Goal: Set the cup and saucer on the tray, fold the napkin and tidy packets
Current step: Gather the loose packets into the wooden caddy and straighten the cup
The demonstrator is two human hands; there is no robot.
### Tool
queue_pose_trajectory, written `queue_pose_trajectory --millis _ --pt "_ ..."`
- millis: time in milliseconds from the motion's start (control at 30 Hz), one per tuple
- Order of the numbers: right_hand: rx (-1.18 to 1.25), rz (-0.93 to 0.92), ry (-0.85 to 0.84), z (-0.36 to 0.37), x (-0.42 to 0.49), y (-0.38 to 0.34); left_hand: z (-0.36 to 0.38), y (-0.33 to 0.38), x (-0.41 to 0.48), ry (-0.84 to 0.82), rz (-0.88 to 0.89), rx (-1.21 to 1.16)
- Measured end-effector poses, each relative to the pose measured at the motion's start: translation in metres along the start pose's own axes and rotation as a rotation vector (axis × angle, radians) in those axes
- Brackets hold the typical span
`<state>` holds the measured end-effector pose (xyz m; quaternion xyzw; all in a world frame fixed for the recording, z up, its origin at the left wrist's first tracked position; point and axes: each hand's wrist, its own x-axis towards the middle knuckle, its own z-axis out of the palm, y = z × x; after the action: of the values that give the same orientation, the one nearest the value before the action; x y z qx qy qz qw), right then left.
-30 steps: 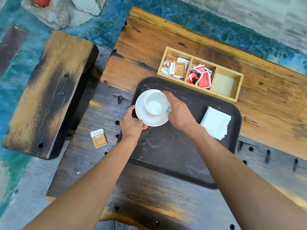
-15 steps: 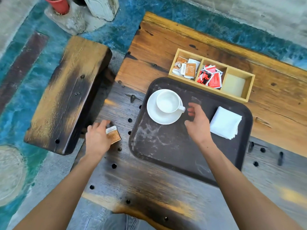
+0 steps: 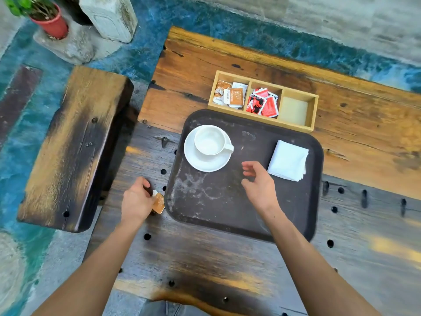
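The left hand (image 3: 136, 200) pinches one orange-and-white packet (image 3: 158, 202) on the table (image 3: 205, 265), just beside the dark tray (image 3: 218, 210). The right hand (image 3: 258, 185) hovers above the tray, fingers loosely spread, holding nothing. On the tray: one white cup (image 3: 210, 140) upright on one saucer (image 3: 200, 161), one folded white napkin (image 3: 288, 160)

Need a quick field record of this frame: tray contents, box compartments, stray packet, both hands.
tray: dark, on wooden table
cup: upright on saucer, tray's far left, handle to the right
napkin: folded, tray's far right
box: beyond tray, three compartments
left compartment: orange packets
middle compartment: red packets
right compartment: no packets
stray packet: orange, off tray by its left edge
left hand: gripping stray packet
right hand: open above tray, holding nothing
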<state>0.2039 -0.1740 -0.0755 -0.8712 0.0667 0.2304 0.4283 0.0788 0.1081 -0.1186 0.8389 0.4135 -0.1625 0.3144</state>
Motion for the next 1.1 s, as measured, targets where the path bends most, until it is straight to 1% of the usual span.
queue_pose_trajectory --millis 67,133,333,433,533,633,700,767,800,933,1000,1100 --pt "0.034 0.018 0.003 0.0 -0.002 0.003 -0.003 0.004 0.004 -0.008 -0.037 -0.003" --pt "0.063 0.04 0.009 0.001 -0.003 0.005 -0.009 0.007 0.01 -0.032 -0.039 0.021" --pt "0.091 0.08 0.021 0.003 -0.002 0.014 -0.015 0.01 0.01 -0.14 0.107 0.1" --pt "0.046 0.086 0.016 0.005 -0.002 0.024 -0.009 0.006 0.002 -0.188 0.147 0.159" --pt "-0.079 0.052 -0.007 0.006 -0.004 0.035 -0.005 0.005 0.001 -0.197 0.102 0.179" --pt "-0.117 0.053 -0.017 0.005 -0.006 0.043 -0.009 0.01 0.011 -0.217 0.02 0.195" --pt "-0.12 0.059 -0.006 0.004 -0.006 0.048 -0.02 0.021 0.023 -0.153 -0.091 0.037" --pt "-0.126 0.067 -0.011 0.005 -0.006 0.053 -0.035 0.042 0.035 -0.083 -0.187 -0.22" --pt "-0.13 0.073 -0.021 0.005 -0.006 0.055 -0.044 0.056 0.042 -0.067 -0.199 -0.33" --pt "-0.107 0.114 -0.053 0.007 -0.005 0.066 -0.06 0.132 0.069 -0.122 -0.108 -0.604" --pt "-0.076 0.121 -0.075 0.006 -0.003 0.07 -0.057 0.172 0.078 -0.147 -0.045 -0.642" --pt "-0.068 0.126 -0.151 0.001 0.006 0.073 -0.039 0.231 0.088 -0.165 0.038 -0.631"
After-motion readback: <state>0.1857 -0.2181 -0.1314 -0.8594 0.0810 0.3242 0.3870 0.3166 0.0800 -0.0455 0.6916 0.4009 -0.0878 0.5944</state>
